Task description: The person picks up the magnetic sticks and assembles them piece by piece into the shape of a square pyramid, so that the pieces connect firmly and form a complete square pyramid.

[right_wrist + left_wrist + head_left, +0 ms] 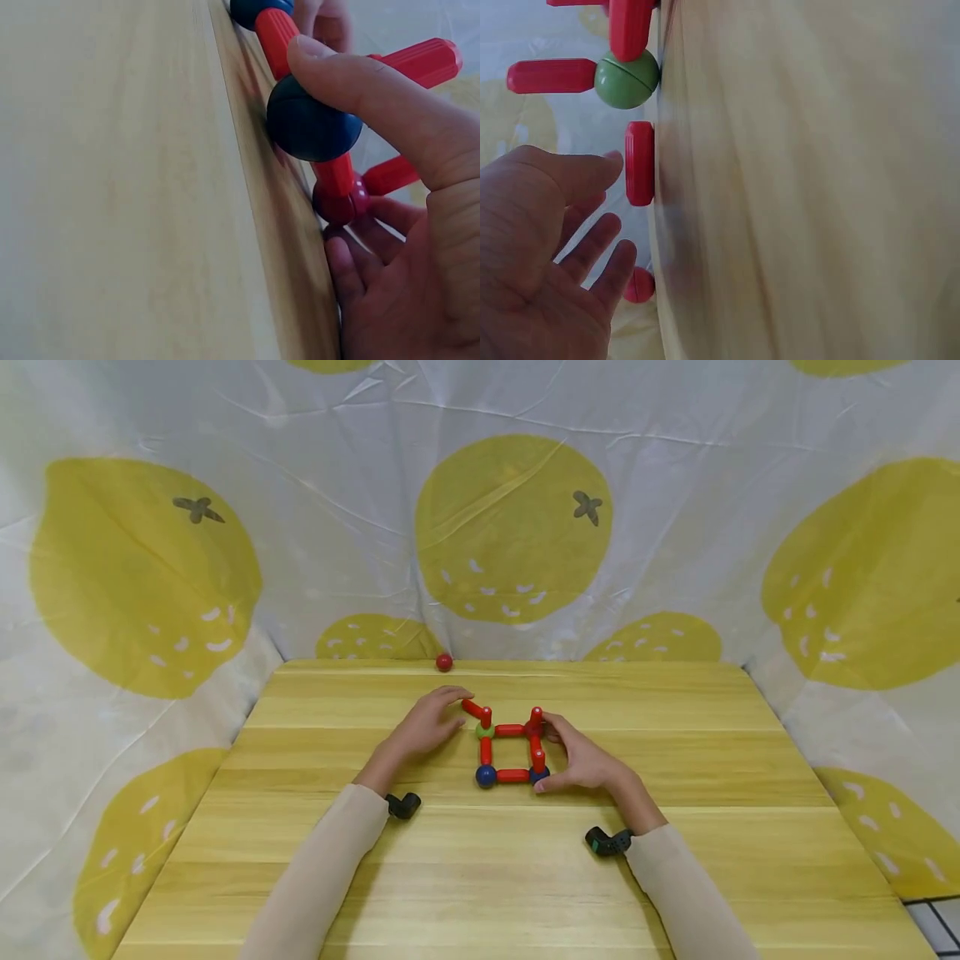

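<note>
A square of red magnetic rods joined by balls lies on the table. Its corners are a green ball [481, 734], a dark red ball [334, 207], a blue ball [486, 777] at near left and another blue ball [307, 124] at near right. Short red rods stand up from every corner except the near left one. My right hand [588, 764] holds the square's right side, thumb on the near blue ball and fingers at the dark red ball. My left hand [429, 723], fingers loosely extended, is beside a separate red rod [640, 163] near the green ball.
A loose red ball [444, 662] sits at the table's far edge. The wooden table [465, 877] meets a lemon-print cloth [667, 527] at the back and sides. Each wrist wears a dark camera device [607, 841].
</note>
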`<state>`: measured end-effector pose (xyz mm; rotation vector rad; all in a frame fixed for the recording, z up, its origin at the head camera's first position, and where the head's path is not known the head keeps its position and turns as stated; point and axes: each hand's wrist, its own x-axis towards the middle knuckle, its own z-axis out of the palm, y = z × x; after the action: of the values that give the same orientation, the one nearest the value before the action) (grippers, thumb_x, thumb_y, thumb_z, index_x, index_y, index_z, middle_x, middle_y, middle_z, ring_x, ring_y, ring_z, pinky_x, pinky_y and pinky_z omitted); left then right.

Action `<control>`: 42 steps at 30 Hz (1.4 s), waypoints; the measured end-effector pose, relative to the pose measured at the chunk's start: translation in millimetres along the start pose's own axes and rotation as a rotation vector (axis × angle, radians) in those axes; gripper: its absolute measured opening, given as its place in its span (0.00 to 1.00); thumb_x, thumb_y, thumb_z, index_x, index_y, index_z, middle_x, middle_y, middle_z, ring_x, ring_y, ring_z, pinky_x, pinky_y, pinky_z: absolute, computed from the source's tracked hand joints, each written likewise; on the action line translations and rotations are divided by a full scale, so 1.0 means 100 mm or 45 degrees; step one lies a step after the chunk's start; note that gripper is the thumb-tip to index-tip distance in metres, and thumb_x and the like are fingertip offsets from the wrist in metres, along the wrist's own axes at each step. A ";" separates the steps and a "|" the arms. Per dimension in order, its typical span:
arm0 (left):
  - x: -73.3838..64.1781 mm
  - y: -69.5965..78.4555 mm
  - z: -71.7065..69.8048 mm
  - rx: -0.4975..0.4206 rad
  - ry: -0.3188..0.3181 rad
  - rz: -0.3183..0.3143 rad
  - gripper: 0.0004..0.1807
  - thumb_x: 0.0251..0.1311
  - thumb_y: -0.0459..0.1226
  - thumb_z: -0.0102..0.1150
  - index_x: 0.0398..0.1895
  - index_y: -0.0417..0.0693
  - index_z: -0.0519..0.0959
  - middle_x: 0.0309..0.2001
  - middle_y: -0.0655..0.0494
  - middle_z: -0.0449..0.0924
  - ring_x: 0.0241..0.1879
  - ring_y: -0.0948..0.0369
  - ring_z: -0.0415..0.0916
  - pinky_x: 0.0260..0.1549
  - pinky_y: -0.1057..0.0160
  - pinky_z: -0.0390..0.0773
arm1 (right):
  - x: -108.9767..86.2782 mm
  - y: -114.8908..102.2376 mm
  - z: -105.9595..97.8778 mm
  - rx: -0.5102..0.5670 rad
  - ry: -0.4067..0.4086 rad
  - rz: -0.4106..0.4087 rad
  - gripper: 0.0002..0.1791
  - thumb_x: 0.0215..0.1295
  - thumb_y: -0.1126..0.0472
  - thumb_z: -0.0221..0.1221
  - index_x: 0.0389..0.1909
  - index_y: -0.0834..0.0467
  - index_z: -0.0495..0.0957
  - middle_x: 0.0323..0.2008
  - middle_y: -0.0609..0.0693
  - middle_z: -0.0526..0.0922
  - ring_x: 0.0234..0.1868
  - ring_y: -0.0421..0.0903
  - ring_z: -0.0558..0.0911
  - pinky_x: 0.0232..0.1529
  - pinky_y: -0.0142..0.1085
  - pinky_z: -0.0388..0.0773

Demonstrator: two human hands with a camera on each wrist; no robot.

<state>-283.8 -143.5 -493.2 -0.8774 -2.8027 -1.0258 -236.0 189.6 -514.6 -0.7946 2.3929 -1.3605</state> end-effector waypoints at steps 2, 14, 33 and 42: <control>0.06 0.01 0.03 0.045 -0.046 0.034 0.24 0.70 0.29 0.59 0.69 0.44 0.76 0.70 0.45 0.74 0.72 0.46 0.68 0.74 0.45 0.66 | 0.01 -0.02 -0.01 0.005 -0.010 0.026 0.69 0.43 0.54 0.83 0.81 0.59 0.47 0.76 0.57 0.62 0.76 0.57 0.64 0.78 0.54 0.60; 0.09 -0.07 0.07 0.092 0.020 -0.114 0.16 0.70 0.36 0.64 0.59 0.45 0.83 0.54 0.48 0.85 0.53 0.51 0.81 0.58 0.50 0.80 | 0.12 -0.07 -0.09 0.007 -0.045 0.175 0.67 0.41 0.50 0.85 0.80 0.53 0.53 0.75 0.53 0.64 0.75 0.58 0.67 0.77 0.52 0.62; -0.49 0.33 0.10 -0.624 -0.060 -0.075 0.18 0.74 0.36 0.59 0.64 0.48 0.80 0.58 0.51 0.85 0.53 0.59 0.84 0.56 0.65 0.82 | 0.06 0.02 -0.02 0.000 0.011 0.229 0.69 0.45 0.46 0.83 0.83 0.53 0.49 0.80 0.53 0.59 0.74 0.62 0.68 0.77 0.54 0.63; -0.50 0.38 0.21 -0.594 -0.126 0.007 0.18 0.75 0.37 0.56 0.65 0.44 0.79 0.61 0.53 0.83 0.59 0.58 0.82 0.58 0.65 0.81 | 0.09 0.03 0.00 0.023 0.038 0.152 0.69 0.45 0.49 0.83 0.83 0.57 0.49 0.79 0.55 0.59 0.73 0.61 0.69 0.76 0.54 0.64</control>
<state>-218.8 -131.5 -497.9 -0.9907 -2.6717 -1.7212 -244.5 185.8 -516.6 -0.6202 2.4052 -1.3542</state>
